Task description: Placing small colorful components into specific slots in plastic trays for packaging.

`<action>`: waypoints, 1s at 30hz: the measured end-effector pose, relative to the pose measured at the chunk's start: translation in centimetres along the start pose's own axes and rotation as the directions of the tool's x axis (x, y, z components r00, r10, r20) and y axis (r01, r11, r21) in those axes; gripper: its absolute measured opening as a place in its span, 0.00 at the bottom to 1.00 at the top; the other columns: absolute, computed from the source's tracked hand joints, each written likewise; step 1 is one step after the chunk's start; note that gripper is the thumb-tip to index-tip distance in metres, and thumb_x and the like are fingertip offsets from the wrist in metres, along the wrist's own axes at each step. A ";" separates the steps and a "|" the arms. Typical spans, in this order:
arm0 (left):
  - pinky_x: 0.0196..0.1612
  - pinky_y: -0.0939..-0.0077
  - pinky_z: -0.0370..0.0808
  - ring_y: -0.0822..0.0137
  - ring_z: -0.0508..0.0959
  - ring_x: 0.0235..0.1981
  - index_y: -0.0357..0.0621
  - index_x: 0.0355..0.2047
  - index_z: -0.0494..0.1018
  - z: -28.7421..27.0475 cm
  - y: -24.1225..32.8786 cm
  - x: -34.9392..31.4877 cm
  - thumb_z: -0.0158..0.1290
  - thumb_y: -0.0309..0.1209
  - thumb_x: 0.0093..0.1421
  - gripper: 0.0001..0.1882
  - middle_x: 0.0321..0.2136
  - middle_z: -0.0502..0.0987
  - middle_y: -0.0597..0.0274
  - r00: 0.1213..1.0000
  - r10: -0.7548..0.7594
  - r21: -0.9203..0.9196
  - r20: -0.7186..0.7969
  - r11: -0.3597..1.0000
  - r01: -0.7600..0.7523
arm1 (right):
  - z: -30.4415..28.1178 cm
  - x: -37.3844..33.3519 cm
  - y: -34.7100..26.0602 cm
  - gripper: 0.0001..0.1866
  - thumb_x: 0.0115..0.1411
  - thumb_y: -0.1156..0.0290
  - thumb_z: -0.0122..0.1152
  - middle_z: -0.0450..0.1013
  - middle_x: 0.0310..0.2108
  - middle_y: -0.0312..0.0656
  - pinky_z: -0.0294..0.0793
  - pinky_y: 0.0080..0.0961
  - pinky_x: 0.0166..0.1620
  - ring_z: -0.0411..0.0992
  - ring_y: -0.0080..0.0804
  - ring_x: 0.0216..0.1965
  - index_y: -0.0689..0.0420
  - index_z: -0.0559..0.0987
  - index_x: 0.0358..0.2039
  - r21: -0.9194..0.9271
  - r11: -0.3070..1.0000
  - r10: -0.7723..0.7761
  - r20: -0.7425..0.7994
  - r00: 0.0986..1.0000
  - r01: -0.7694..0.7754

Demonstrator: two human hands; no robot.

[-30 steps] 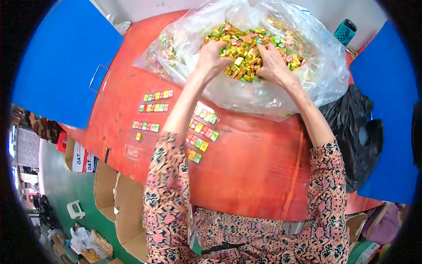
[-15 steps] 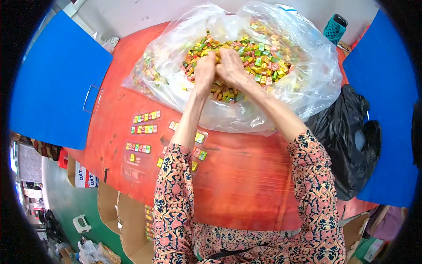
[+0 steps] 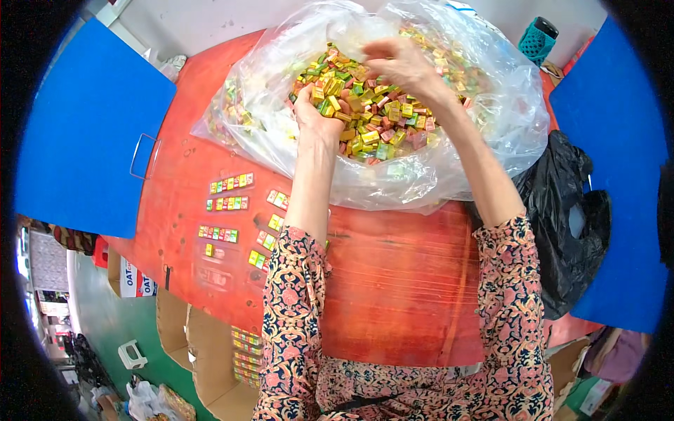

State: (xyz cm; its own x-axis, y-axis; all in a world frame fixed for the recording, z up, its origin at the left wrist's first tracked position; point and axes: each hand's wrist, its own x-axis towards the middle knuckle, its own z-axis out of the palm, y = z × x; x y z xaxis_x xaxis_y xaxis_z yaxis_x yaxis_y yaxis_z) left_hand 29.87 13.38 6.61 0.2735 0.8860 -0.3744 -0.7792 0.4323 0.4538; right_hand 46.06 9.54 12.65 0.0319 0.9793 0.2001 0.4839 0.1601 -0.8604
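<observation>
A big clear plastic bag (image 3: 484, 158) lies wide open on the table, heaped with small wrapped candies (image 3: 372, 140) in yellow, green, red and pink. My left hand (image 3: 321, 116) is cupped palm up at the left of the heap, with several candies resting in its curled fingers. Over the back part of the heap is my right hand (image 3: 404, 64), its fingers stretched to the left, slightly smeared, with nothing visible in them. To the left of my left forearm, short rows of candies (image 3: 228, 203) sit in clear plastic trays (image 3: 214, 274).
The red table (image 3: 400, 281) is flanked by blue panels (image 3: 91, 126). A black plastic bag (image 3: 562, 266) lies at the right, and a dark object in a teal knitted cover (image 3: 537, 43) stands at the back right. Below the left edge, a cardboard box (image 3: 210, 351) holds packed candy rows.
My hands were together over the heap; now they are apart. The right hand has moved up and to the right, while the left has turned palm up with candies in it.
</observation>
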 end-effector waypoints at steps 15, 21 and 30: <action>0.17 0.81 0.64 0.64 0.70 0.22 0.45 0.33 0.69 -0.9 3.8 -6.0 0.43 0.38 0.56 0.11 0.29 0.71 0.55 0.965 -0.160 -0.144 0.206 0.971 0.192 | -2.3 -2.4 5.6 0.11 0.48 0.81 0.48 0.74 0.32 0.50 0.70 0.36 0.41 0.72 0.45 0.38 0.59 0.78 0.30 -0.531 0.816 -0.198 0.113 0.974 0.228; 0.13 0.85 0.60 0.68 0.67 0.19 0.44 0.29 0.70 -1.2 4.0 -13.5 0.43 0.38 0.56 0.12 0.27 0.71 0.52 0.964 -0.214 -0.083 0.160 0.970 0.229 | -5.0 -4.3 4.0 0.07 0.48 0.77 0.54 0.75 0.25 0.44 0.70 0.28 0.34 0.72 0.31 0.29 0.62 0.79 0.27 -0.417 0.894 -0.113 0.143 0.983 0.163; 0.12 0.83 0.58 0.69 0.64 0.15 0.42 0.30 0.71 -5.5 -5.7 -21.8 0.46 0.39 0.55 0.13 0.22 0.71 0.54 0.885 -0.459 -0.106 -0.081 0.887 0.450 | -4.4 -1.0 6.0 0.10 0.51 0.75 0.56 0.76 0.33 0.46 0.72 0.31 0.39 0.74 0.37 0.33 0.62 0.79 0.35 -0.613 0.759 -0.266 0.017 0.964 0.220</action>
State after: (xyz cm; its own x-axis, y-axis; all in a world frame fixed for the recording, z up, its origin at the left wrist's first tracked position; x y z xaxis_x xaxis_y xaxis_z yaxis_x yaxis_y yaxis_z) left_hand 25.26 -9.32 7.78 0.5536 0.5723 -0.6050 -0.6277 0.7642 0.1485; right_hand 52.81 8.98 9.40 -0.1123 0.9034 0.4137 0.9105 0.2603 -0.3213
